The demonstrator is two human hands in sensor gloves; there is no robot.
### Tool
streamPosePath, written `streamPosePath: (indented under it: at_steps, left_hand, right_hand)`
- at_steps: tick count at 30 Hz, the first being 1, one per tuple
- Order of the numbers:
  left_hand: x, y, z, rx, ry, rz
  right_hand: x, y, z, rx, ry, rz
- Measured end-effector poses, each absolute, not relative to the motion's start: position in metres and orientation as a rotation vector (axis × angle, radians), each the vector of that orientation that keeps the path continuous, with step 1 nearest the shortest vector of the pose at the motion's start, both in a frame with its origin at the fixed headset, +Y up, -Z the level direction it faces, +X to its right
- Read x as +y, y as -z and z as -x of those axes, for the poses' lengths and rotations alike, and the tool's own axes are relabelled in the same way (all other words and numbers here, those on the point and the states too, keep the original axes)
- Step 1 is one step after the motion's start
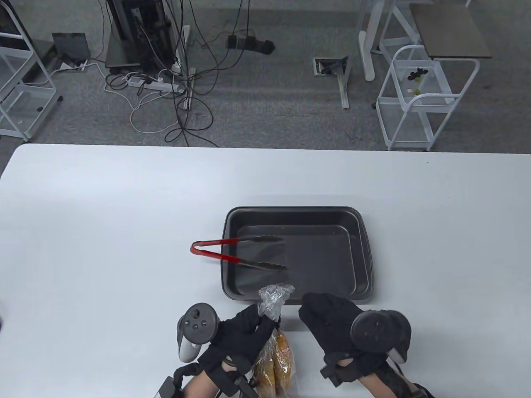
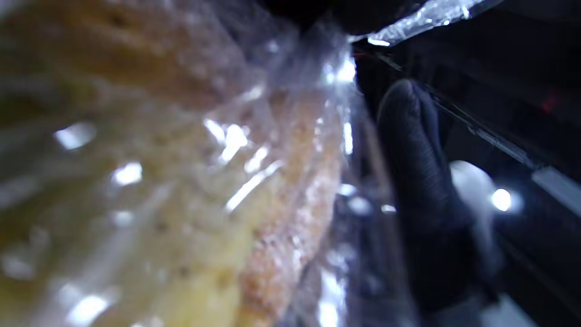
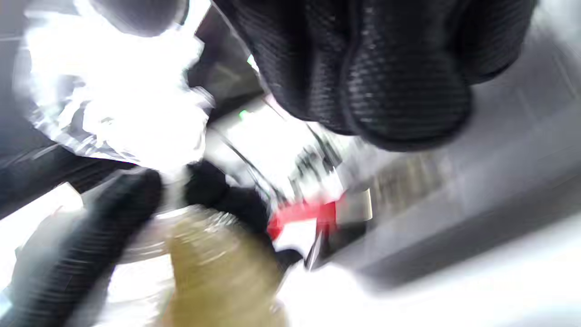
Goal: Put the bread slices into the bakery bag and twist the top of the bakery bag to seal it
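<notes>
A clear plastic bag [image 1: 274, 356] holding bread slices [image 1: 278, 365] lay at the near edge of a white table [image 1: 103, 215], between two black-gloved hands. The left hand [image 1: 236, 336] had its fingers curled around the bag's gathered neck, just below a crumpled tuft of film [image 1: 274, 299] that stood up above the grip. The right hand [image 1: 332, 323] was just beside the bag, apart from it, fingers curled and holding nothing that could be seen. Behind the hands sat a dark baking tray [image 1: 365, 248] with no bread left in it; red-handled tongs [image 1: 232, 251] rested across its left rim.

The bag looked light, thin and slippery, and the bread soft and easily crushed. The safest hold seemed to be the bunched neck, not the loaf; the free tuft above was probably where the right hand should pinch to twist.
</notes>
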State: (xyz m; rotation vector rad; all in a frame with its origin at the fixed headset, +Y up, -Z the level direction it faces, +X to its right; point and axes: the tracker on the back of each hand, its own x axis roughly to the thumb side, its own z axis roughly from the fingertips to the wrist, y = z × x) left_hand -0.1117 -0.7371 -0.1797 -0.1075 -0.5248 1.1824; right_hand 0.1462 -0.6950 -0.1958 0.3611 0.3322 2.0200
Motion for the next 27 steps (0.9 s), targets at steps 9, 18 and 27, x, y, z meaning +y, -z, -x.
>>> streamPosePath:
  at_steps: [9,18,27]
  left_hand:
    - [-0.723,0.160,0.098,-0.554,-0.869,-0.156]
    - [-0.730,0.165,0.098,-0.528,-0.969,-0.084]
    - [-0.764,0.183,0.100,-0.431,-1.511,0.468]
  right_hand:
    - [-0.746,0.211,-0.126,0.712,-1.535,-0.395]
    - [-0.727,0.204,-0.121,0.382,-1.737,-0.553]
    - [-0.683,0.143,-0.099,-1.154,-2.370,-1.474]
